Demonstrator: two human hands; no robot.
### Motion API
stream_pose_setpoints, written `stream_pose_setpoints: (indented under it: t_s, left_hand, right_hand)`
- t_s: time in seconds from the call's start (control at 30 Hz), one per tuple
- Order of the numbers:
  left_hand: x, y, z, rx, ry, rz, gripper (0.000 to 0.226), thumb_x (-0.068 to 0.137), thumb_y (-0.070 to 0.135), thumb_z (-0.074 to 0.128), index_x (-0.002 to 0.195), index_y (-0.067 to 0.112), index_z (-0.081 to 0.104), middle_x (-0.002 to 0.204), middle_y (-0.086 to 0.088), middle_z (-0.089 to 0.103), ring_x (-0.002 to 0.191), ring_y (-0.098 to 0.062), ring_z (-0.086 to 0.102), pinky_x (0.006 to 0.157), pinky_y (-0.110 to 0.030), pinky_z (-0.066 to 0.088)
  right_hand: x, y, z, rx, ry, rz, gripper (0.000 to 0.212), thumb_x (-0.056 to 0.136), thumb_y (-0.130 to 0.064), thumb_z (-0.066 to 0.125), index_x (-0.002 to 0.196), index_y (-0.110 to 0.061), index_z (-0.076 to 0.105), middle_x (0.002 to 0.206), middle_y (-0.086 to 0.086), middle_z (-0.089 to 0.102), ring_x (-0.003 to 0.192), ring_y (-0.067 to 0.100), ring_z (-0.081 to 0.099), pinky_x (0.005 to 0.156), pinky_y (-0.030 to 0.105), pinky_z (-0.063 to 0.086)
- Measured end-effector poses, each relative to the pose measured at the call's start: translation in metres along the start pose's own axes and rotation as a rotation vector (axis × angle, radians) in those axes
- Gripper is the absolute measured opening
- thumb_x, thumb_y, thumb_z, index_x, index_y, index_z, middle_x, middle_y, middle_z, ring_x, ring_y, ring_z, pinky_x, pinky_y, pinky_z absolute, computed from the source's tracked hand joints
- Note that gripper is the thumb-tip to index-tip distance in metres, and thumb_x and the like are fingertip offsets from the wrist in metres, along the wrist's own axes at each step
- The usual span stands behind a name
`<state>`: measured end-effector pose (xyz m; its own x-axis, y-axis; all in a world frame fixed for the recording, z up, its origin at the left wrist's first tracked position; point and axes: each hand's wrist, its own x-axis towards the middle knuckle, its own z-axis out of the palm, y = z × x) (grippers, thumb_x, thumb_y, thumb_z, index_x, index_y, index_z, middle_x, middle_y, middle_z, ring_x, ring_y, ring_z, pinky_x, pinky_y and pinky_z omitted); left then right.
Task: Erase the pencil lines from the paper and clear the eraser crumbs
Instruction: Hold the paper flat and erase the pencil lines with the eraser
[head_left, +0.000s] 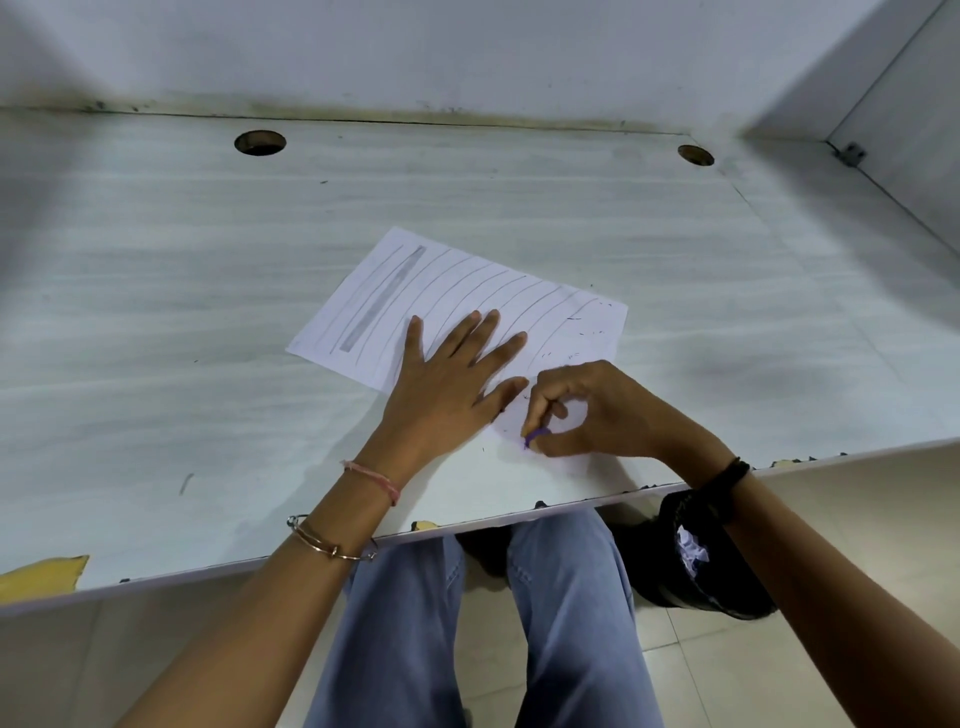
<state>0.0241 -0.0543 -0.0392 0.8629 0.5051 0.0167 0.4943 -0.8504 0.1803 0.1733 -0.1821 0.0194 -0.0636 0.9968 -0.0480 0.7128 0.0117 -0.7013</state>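
Pressing flat on a thin, easily creased paper (457, 306) lying on the tabletop (156, 312), the open left hand (447, 379) anchors it while the right hand (587, 410) pinches a small purple eraser (532, 438) at the sheet's near corner, crumbs (587, 327) scattered nearby.

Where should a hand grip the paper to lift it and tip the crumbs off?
Likely the far left corner of the paper, approached from the left. That end lies free of both hands; the left hand is pressed flat mid-sheet and the right hand holds the purple eraser at the near end. Crumbs lie along the right side.
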Motion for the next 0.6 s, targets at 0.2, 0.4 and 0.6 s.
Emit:
stream_pose_setpoints:
  t_s: [0.2, 0.4, 0.6]
  left_hand:
    - [-0.001, 0.001, -0.002, 0.008, -0.009, -0.002, 0.063, 0.093, 0.062, 0.005, 0.152, 0.043, -0.006, 0.163, 0.007, -0.012, 0.149, -0.012, -0.012, 0.114, -0.059, -0.01]
    - [-0.002, 0.001, -0.002, -0.111, 0.009, -0.009, 0.049, 0.104, 0.047, 0.01, 0.152, 0.047, 0.002, 0.163, 0.013, -0.008, 0.148, -0.005, -0.011, 0.115, -0.057, -0.013]
    - [-0.006, 0.001, -0.008, -0.113, 0.12, -0.034, 0.044, 0.106, 0.033, 0.023, 0.148, 0.043, 0.031, 0.158, 0.008, 0.026, 0.143, -0.013, 0.023, 0.114, -0.057, 0.01]
  right_hand:
    - [-0.002, -0.002, 0.003, 0.016, 0.002, 0.002, 0.012, 0.071, -0.007, 0.08, 0.076, -0.016, 0.074, 0.073, -0.007, 0.066, 0.065, 0.011, 0.048, 0.066, 0.017, 0.04]
    - [0.009, 0.002, -0.011, 0.06, 0.219, 0.151, 0.011, 0.074, -0.003, 0.073, 0.077, -0.013, 0.071, 0.076, -0.007, 0.069, 0.066, 0.001, 0.054, 0.068, 0.013, 0.041]
    - [0.004, 0.014, 0.008, -0.042, 0.425, 0.193, 0.012, 0.076, -0.009, 0.072, 0.083, -0.018, 0.065, 0.08, -0.006, 0.065, 0.064, 0.008, 0.049, 0.063, 0.017, 0.043]
